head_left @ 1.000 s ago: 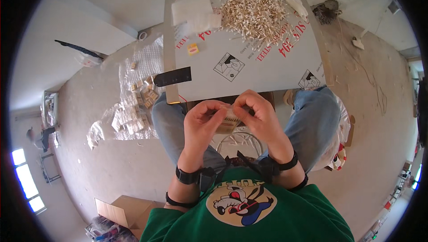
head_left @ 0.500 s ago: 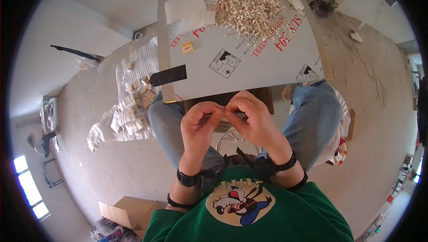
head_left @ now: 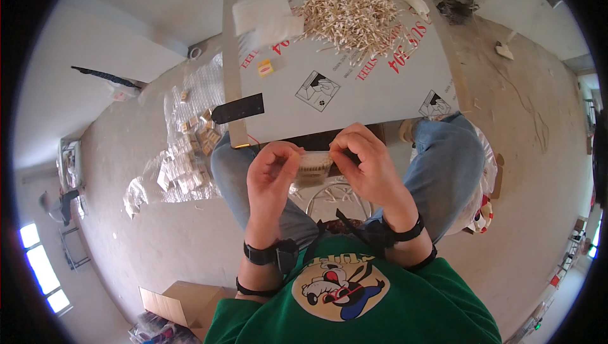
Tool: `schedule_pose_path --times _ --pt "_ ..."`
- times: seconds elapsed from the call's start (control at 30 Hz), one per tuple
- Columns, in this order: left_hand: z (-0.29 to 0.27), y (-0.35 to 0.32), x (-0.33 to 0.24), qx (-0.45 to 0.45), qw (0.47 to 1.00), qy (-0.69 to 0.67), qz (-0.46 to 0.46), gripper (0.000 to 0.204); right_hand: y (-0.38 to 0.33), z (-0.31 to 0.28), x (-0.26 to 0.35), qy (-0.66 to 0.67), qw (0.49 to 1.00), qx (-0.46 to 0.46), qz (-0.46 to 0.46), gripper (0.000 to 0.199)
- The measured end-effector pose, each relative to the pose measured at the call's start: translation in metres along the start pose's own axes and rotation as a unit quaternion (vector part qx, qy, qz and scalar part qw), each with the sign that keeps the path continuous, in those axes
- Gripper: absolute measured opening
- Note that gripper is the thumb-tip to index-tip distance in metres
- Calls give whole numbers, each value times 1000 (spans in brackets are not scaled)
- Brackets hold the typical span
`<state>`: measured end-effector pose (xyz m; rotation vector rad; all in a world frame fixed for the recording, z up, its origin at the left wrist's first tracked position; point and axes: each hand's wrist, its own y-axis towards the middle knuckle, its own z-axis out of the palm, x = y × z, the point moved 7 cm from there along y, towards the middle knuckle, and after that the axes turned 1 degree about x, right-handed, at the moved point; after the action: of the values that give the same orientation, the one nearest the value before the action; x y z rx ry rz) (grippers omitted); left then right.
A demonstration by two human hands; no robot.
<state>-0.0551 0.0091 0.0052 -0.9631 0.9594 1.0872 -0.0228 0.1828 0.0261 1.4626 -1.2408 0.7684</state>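
Note:
Between my hands, over my lap, hangs a small clear plastic bag [head_left: 311,168] with what look like cotton swabs inside. My left hand [head_left: 273,170] pinches its left upper corner between thumb and fingers. At the opposite corner my right hand [head_left: 360,159] pinches the bag in the same way. The top edge is stretched between the two pinches, just in front of the table's near edge. A large loose pile of cotton swabs [head_left: 351,18] lies on the far part of the table [head_left: 373,100].
Left on the table are a stack of clear bags [head_left: 266,18], a small yellow packet [head_left: 265,68] and a black strip [head_left: 238,109] over the edge. On the floor, bubble wrap [head_left: 190,106] carries several filled packs [head_left: 183,166]. An open cardboard box [head_left: 183,303] stands lower left.
My hands have moved apart from nearly touching fingertips. The bag now shows stretched between them, where before it was mostly hidden.

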Motion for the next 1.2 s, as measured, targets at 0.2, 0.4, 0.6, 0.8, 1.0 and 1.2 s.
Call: schedule_pose_path --times 0.2,0.4,0.6,0.8,1.0,1.2 --pt "32 -7 -15 129 881 405 206 15 -4 13 2 -90 994 53 -27 16" --pt "32 -4 -17 110 871 422 225 14 -2 6 7 -100 993 23 -60 15" --pt "20 4 -10 123 838 462 262 12 -3 -7 -4 -83 996 -26 -29 11" --pt "5 35 35 62 880 431 188 7 1 18 -71 23 987 -57 147 7" --pt "-16 78 110 5 915 373 156 7 -1 67 -186 198 936 -85 278 13" --pt "-38 99 175 -40 979 200 19 17 5 77 -209 132 960 -106 223 10"
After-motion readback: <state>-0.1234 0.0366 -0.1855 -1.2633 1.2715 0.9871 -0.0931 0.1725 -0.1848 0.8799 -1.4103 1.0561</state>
